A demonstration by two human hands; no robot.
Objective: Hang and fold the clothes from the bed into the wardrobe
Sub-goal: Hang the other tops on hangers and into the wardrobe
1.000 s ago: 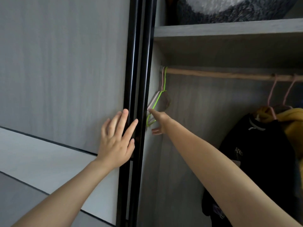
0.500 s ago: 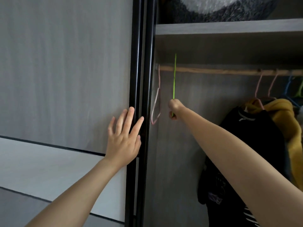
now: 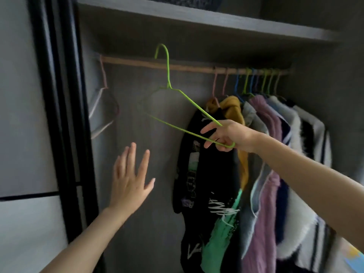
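Head view looks into an open wardrobe, with the wooden rail (image 3: 187, 67) running across beneath a shelf (image 3: 197, 16). The right hand (image 3: 226, 134) holds a green hanger (image 3: 197, 105) by one shoulder end: the wire's corner is caught in the lower fingers, while the upper fingers reach out loosely past it. The green hanger is empty and tilted. Its hook stands above the rail, free of it, and its neck crosses in front of the rail left of the middle. The gripped end lies well below the rail, in front of the hanging clothes.

The left hand (image 3: 130, 180) is raised below the rail's left part, fingers straight and spread, palm toward the wardrobe's back panel, holding nothing. Whether it touches the panel cannot be told.

At the rail's left end hangs an empty pink hanger (image 3: 104, 75), blurred. Along the rail's right half hang a black printed garment (image 3: 206, 164), a yellow garment (image 3: 233, 109), a purple top (image 3: 264, 134) and a white fluffy piece (image 3: 295, 134), packed close on coloured hangers. Left of the rail stands the dark door frame (image 3: 59, 115).
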